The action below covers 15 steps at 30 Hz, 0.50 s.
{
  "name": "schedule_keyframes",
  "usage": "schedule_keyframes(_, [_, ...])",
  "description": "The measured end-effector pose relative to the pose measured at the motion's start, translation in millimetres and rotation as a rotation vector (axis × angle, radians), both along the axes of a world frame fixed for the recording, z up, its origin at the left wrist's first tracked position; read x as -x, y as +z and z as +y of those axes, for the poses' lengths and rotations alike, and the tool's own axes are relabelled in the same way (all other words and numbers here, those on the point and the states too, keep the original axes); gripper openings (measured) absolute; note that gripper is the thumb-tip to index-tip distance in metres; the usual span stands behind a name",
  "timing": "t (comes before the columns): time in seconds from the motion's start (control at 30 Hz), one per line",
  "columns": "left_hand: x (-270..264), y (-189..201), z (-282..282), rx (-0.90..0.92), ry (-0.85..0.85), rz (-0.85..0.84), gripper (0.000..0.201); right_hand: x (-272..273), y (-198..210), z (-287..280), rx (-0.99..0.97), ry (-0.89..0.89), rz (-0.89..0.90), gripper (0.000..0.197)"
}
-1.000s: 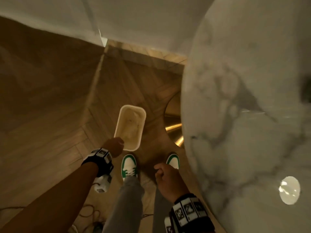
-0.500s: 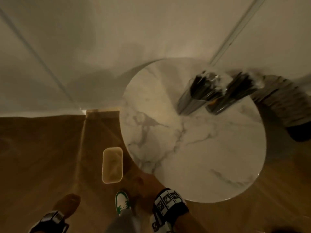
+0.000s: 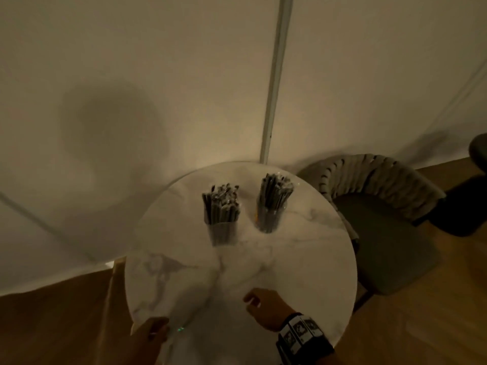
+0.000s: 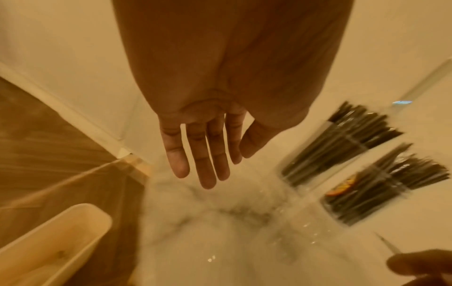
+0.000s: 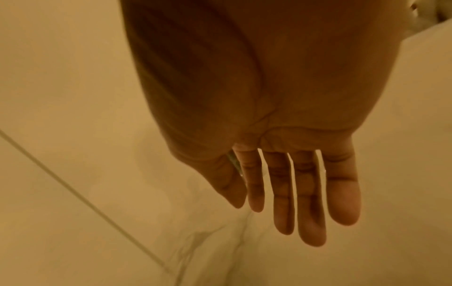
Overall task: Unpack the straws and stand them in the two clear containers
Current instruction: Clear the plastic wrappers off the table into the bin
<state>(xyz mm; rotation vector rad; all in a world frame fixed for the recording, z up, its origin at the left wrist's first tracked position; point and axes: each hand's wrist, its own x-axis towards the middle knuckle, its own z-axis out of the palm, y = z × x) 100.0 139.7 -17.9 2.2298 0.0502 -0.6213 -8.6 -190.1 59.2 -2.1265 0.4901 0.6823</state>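
Two clear containers stand side by side at the far part of the round marble table [image 3: 303, 272]. The left container [image 3: 222, 233] and the right container [image 3: 267, 222] each hold a bundle of dark straws [image 3: 221, 204], upright or slightly tilted. The same two containers [image 4: 342, 147] show in the left wrist view. My left hand [image 3: 152, 333] hovers at the table's near edge, fingers [image 4: 208, 174] straight and empty. My right hand [image 3: 261, 306] is over the near table with straight fingers [image 5: 310, 222]. A small glint sits between its thumb and forefinger; I cannot tell what it is.
A white plastic bin [image 4: 49, 247] stands on the wooden floor left of the table. A woven-back chair [image 3: 382, 214] with a dark seat stands close to the table's right side. A white wall [image 3: 158, 75] rises just behind the table.
The view has swung up from the floor and the bin to the table. Both hands have risen from beside the bin to over the table's near edge, and their fingers have straightened.
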Motion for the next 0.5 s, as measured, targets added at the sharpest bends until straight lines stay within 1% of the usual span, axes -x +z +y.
schedule_keyframes(0.07, [12,38,-53,0.006,-0.041,-0.011,0.019,1,1,-41,0.019,-0.008,0.007,0.030])
schedule_keyframes(0.17, [12,58,-104,0.023,-0.096,-0.060,0.014,1,0,-85,0.054,0.001,-0.010,0.028])
schedule_keyframes(0.23, [7,69,-135,0.065,-0.065,-0.063,0.016,-2,-6,-105,0.072,-0.005,-0.027,0.028])
schedule_keyframes(0.27, [4,73,-149,0.072,-0.046,-0.077,0.020,-2,-10,-113,0.093,-0.003,-0.036,0.028])
schedule_keyframes(0.3, [-2,78,-164,0.086,-0.021,-0.096,0.031,-3,-15,-119,0.129,0.011,-0.041,0.030])
schedule_keyframes(0.33, [-10,80,-177,0.105,0.021,-0.099,0.045,-3,-22,-124,0.173,0.029,-0.037,0.033])
schedule_keyframes(0.43, [-43,81,-214,0.138,0.145,-0.069,0.100,-5,-35,-135,0.256,0.027,-0.021,0.047])
schedule_keyframes(0.5, [-63,81,-234,0.141,0.195,-0.092,0.131,-10,-41,-139,0.305,0.057,-0.017,0.058])
